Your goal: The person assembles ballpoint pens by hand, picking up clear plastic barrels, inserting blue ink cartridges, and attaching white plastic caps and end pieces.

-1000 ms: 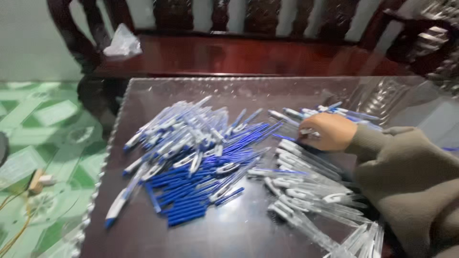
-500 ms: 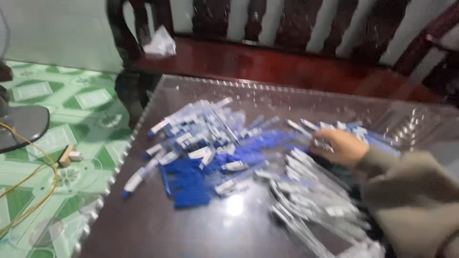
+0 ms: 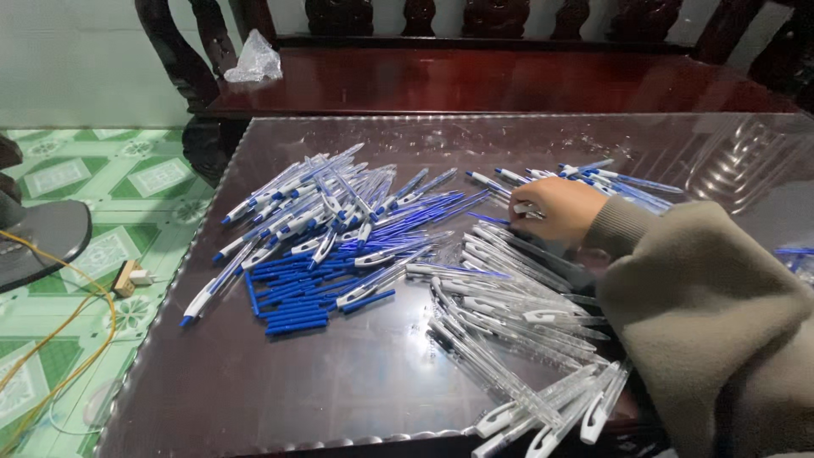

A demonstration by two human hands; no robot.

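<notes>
Hand [image 3: 564, 210] curled, knuckles up, grip on pen [image 3: 527, 209]

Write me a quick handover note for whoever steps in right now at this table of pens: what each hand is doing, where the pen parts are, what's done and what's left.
Right hand: closed around a white pen part, resting over the clear barrels at the table's right.
Left hand: out of view.
Layout on the dark glossy table: assembled blue-and-white pens heaped at centre-left; loose blue refills just in front of them; clear empty barrels fanned out toward the right front; a smaller bunch of pens behind the hand.
Done: a sizeable heap looks assembled.
Left: many barrels and refills lie separate.
</notes>
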